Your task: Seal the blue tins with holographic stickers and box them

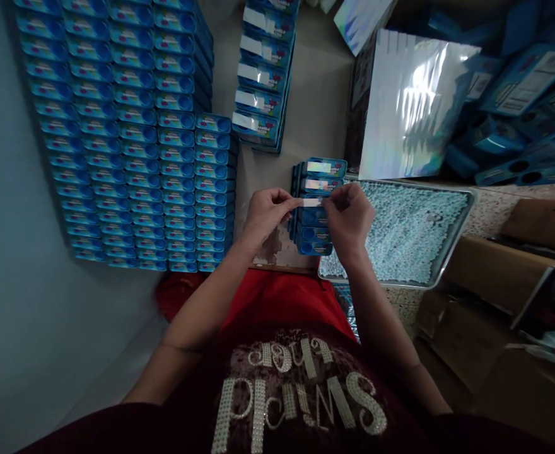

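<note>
Blue boxes (316, 248) read "CARAMELO" above a blurred second word.

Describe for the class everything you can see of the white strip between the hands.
The white strip is short, narrow and flat, and looks like paper or plastic film. It runs sideways, roughly level in the view, with the left hand's fingertips at one end and the right hand's at the other. It is over a row of blue boxes; whether it is stuck down is unclear.
</note>
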`<state>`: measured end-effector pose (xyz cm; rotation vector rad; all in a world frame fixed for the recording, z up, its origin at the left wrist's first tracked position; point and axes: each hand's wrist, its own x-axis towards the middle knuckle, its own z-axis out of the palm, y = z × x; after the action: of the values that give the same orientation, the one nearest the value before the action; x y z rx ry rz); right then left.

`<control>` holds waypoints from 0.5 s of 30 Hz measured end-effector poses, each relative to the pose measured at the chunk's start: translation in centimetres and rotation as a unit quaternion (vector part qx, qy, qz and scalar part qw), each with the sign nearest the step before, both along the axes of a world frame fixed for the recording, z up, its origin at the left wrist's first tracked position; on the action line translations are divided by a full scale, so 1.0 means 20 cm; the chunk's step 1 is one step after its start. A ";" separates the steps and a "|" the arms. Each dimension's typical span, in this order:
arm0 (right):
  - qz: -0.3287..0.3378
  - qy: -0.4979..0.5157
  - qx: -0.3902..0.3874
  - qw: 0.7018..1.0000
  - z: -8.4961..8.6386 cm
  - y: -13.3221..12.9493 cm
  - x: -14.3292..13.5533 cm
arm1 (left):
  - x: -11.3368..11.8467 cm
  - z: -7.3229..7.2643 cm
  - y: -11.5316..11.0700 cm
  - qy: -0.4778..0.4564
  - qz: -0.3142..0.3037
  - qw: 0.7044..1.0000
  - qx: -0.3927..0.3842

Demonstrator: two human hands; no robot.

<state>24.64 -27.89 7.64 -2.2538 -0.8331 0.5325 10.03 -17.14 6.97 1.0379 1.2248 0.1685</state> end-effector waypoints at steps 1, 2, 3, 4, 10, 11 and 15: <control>0.007 -0.007 -0.006 1.000 0.00 0.00 0.00 | 0.00 -0.01 0.00 0.000 0.000 1.000 -0.007; 0.014 -0.012 -0.010 1.000 0.00 0.00 0.00 | 0.00 -0.03 0.01 -0.002 0.001 1.000 -0.016; 0.022 -0.018 -0.013 1.000 -0.01 0.00 0.00 | 0.00 -0.05 0.01 -0.007 0.002 1.000 -0.027; 0.027 -0.026 -0.016 0.999 -0.01 -0.01 0.00 | 0.00 -0.08 0.01 -0.015 0.006 0.999 -0.039; -0.008 0.032 -0.006 0.999 -0.02 -0.04 0.06 | 0.01 -0.21 -0.07 -0.059 0.070 0.988 -0.123; -0.011 0.066 0.002 0.998 -0.02 -0.03 0.07 | 0.01 -0.22 -0.10 -0.059 0.088 0.986 -0.128; -0.010 0.111 0.025 0.993 -0.01 -0.01 0.04 | 0.05 -0.18 -0.16 -0.034 0.132 0.983 -0.124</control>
<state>25.42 -28.02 7.46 -2.1091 -0.7020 0.7295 11.07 -20.42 3.34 0.6483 1.2820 0.2481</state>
